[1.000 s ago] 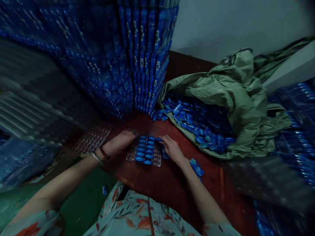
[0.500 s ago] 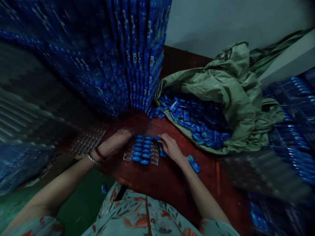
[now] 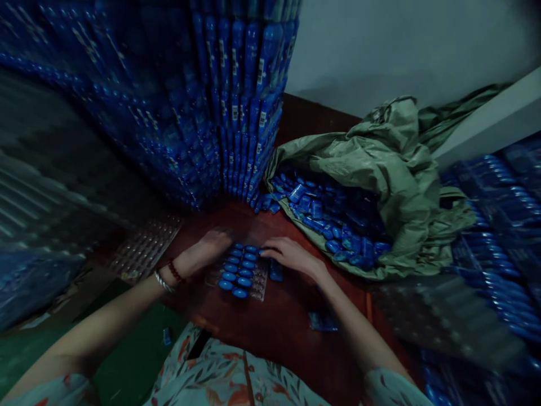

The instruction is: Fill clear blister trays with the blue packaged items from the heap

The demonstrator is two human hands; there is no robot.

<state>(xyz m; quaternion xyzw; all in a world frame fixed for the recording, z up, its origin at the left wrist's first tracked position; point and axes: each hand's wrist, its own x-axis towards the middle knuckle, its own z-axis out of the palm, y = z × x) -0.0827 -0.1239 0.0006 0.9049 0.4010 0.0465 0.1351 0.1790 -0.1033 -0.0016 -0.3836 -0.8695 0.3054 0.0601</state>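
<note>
A clear plastic blister tray [image 3: 258,287] lies on the reddish-brown table in front of me, with two columns of glossy blue oval pieces [image 3: 245,273] in it. Several cavities along its right side hold no blue piece. My left hand [image 3: 215,245] is at the tray's far left corner, its fingers curled, blurred and partly hidden. At the far right corner, my right hand [image 3: 287,254] has thumb and fingertips around a small blue oval piece, mostly covered by the fingers. Beneath that hand lies a blue packet [image 3: 276,270].
A green sack [image 3: 389,163] gapes at the right, full of blue pieces and packets. Tall stacks of blue packs [image 3: 249,113] rise behind. Clear trays [image 3: 146,245] lie at the left, and grey tray stacks [image 3: 448,316] at the right. Another blue packet [image 3: 323,321] is near my right forearm.
My right hand has brought its blue piece leftward to the edge of the filled columns. My left hand stays at the tray's far left corner. The whole view has shifted slightly.
</note>
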